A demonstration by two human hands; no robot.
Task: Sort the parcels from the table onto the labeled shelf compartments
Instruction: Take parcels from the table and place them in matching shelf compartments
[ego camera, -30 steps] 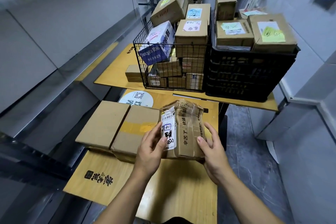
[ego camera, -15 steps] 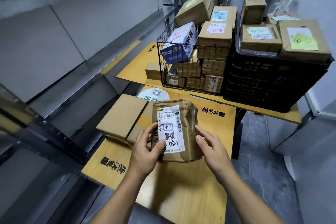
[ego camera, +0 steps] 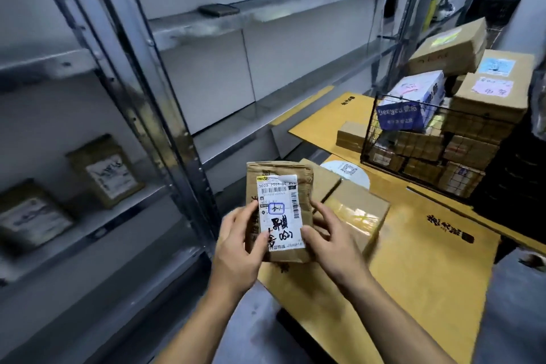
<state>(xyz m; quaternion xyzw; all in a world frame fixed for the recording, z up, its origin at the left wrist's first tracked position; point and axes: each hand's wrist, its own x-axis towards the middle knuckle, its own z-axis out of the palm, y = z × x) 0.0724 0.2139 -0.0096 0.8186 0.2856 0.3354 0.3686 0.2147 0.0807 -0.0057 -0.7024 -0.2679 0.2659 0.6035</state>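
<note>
Over near table [ego camera: 428,275] edge, between both hands: parcel [ego camera: 279,213], upright, long axis vertical, label toward camera. Gripped on left side by left hand [ego camera: 239,242], on right side by right hand [ego camera: 331,239]. Shelf [ego camera: 97,230] off to left, nearer left hand

the parcel [ego camera: 277,216] is showing matt brown cardboard, creased and rough at the edges. its label [ego camera: 282,195] is presenting as smooth white paper. the shelf frame [ego camera: 167,89] is reading as bare grey metal, dully reflective. the table [ego camera: 428,289] is showing a smooth yellow top, possibly laminate; blur is limiting certainty. the wire basket [ego camera: 369,128] is appearing as thin black metal wire. the taped box [ego camera: 357,210] is carrying glossy tape.
</note>
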